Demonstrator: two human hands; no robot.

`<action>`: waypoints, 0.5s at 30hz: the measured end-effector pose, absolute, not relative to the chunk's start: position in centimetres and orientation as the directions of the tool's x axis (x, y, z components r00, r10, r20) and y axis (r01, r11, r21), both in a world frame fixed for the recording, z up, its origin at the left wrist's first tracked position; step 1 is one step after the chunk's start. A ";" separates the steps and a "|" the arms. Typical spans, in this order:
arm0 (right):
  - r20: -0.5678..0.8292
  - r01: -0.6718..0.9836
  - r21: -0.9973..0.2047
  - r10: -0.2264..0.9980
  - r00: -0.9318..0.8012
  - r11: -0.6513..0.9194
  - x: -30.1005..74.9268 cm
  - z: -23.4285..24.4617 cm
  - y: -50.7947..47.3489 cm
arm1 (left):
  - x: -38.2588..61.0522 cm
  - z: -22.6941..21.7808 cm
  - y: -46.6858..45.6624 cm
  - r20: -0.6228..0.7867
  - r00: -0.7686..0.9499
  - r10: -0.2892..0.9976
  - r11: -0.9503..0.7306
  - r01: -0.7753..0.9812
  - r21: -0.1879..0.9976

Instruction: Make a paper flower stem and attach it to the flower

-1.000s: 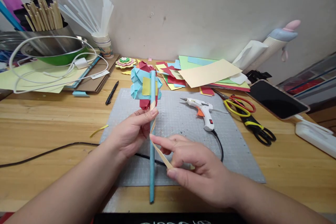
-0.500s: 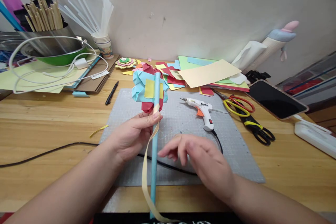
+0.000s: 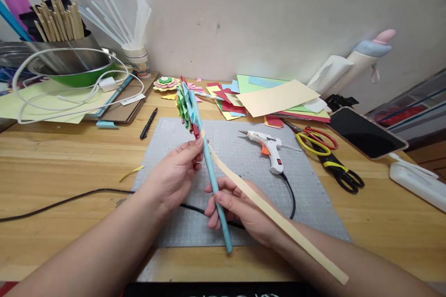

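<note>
A paper flower (image 3: 188, 109) with folded blue, green and red petals is seen from its side, fixed to the top of a light blue paper stick (image 3: 211, 171). My left hand (image 3: 181, 167) pinches the stick just under the petals. Around the stick there, a cream paper strip (image 3: 258, 199) is wrapped, and its loose end runs down across my right forearm. My right hand (image 3: 237, 209) grips the lower part of the stick between thumb and fingers. The stick leans, its bottom end toward the right.
A white glue gun (image 3: 266, 146) lies on the grey cutting mat (image 3: 313, 204), its black cord passing under my hands. Scissors (image 3: 324, 148), a phone (image 3: 367, 132) and coloured paper (image 3: 275, 97) lie to the right. A pen (image 3: 149, 123) and a bowl (image 3: 73, 74) are at left.
The flower has turned from its back to its side and the stick's lower end has swung right. My right hand has closed on the stick. The strip now trails right over my forearm.
</note>
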State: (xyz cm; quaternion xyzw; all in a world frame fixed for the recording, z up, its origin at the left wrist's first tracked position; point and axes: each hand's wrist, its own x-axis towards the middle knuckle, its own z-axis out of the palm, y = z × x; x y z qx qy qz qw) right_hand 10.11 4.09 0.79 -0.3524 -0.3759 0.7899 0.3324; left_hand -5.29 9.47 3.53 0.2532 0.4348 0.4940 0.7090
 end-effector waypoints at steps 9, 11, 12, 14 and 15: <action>-0.278 -0.325 -0.814 0.814 -0.509 -0.482 10.7 0.8 4.3 | -5.9 3.0 9.9 -0.341 0.190 0.921 0.391 -0.459 0.798; -0.293 -0.310 -0.813 0.807 -0.512 -0.492 10.8 0.9 4.4 | -5.9 2.8 9.9 -0.335 0.217 0.917 0.399 -0.443 0.803; -0.297 -0.308 -0.812 0.805 -0.513 -0.496 10.9 0.9 4.5 | -6.0 2.8 9.9 -0.333 0.227 0.915 0.401 -0.435 0.806; -0.297 -0.317 -0.806 0.805 -0.514 -0.500 11.0 1.0 4.5 | -6.0 2.7 9.9 -0.328 0.234 0.915 0.400 -0.420 0.815; -0.296 -0.324 -0.802 0.805 -0.515 -0.501 11.1 1.1 4.5 | -6.1 2.6 9.9 -0.324 0.232 0.917 0.394 -0.415 0.820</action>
